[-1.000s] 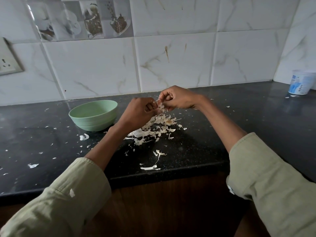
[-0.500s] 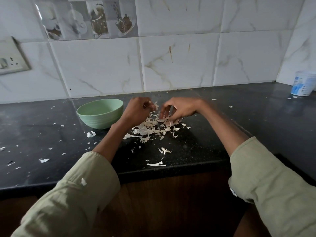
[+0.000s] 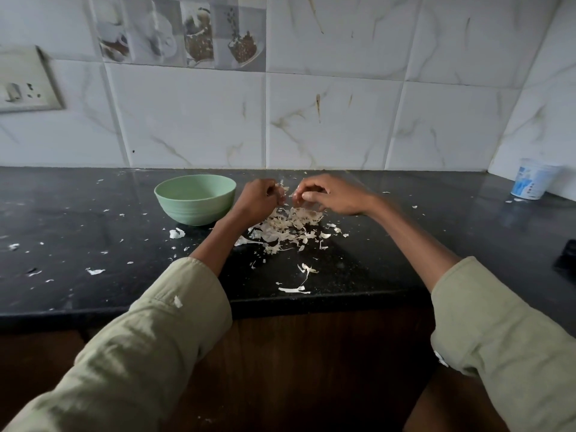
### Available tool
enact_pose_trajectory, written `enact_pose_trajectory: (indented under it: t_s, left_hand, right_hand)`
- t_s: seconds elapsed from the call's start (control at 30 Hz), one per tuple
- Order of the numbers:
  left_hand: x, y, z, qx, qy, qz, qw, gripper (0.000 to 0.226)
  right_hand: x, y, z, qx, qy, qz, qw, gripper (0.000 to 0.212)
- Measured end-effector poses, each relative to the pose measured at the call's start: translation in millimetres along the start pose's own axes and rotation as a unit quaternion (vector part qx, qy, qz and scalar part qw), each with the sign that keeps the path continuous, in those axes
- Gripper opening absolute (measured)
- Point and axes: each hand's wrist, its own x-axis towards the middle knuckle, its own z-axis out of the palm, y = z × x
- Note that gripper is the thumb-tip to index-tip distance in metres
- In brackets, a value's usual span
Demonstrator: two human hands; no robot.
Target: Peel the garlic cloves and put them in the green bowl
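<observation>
The green bowl (image 3: 174, 201) stands on the black counter, left of my hands; its inside looks empty from here. My left hand (image 3: 258, 199) hovers just right of the bowl, fingers curled round a small garlic clove (image 3: 282, 187) with papery skin sticking out. My right hand (image 3: 330, 196) is a short gap to the right. Its curled fingertips pinch a pale scrap of garlic skin (image 3: 293, 194). Both hands hang just above a heap of garlic peels (image 3: 286, 227). Most of what the fingers hold is hidden.
Skin flakes lie scattered over the counter (image 3: 93, 232), with long strips (image 3: 294, 289) near its front edge. A white and blue tub (image 3: 531, 182) stands at the far right by the tiled wall. A dark object (image 3: 565, 257) shows at the right edge.
My hands were joined on one clove above the heap, then parted and dropped toward the peels. Now they sit slightly apart over the heap. The camera has tilted up.
</observation>
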Motion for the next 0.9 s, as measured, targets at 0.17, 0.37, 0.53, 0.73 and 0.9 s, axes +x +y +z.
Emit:
enact_pose_trajectory:
  t_s: [0.17,0.37,0.53,0.73,0.9]
  left_hand:
    - [-1,-1,-1,-0.038,-0.011,-0.001,0.999,0.022]
    - [2,-2,-8,-0.185,-0.037,-0.061,0.98,0.031]
    - [4,-3,-12,-0.231,-0.068,-0.102,0.965,0.033]
    - [2,-4,-10,-0.28,-0.052,-0.12,0.951,0.03]
    - [0,-2,-11,-0.268,-0.043,-0.115,0.956,0.028]
  right_hand:
    - [-19,-15,-16,-0.074,-0.046,0.021,0.996,0.053]
    - [-74,-53,-6,-0.028,-0.145,0.036,0.988,0.078]
    - [-91,-76,26,0.029,-0.148,-0.017,0.988,0.057]
    - [-63,-59,47,0.002,-0.025,-0.036,0.999,0.024]
    - [-37,-32,43,-0.108,0.097,0.002,0.989,0.011]
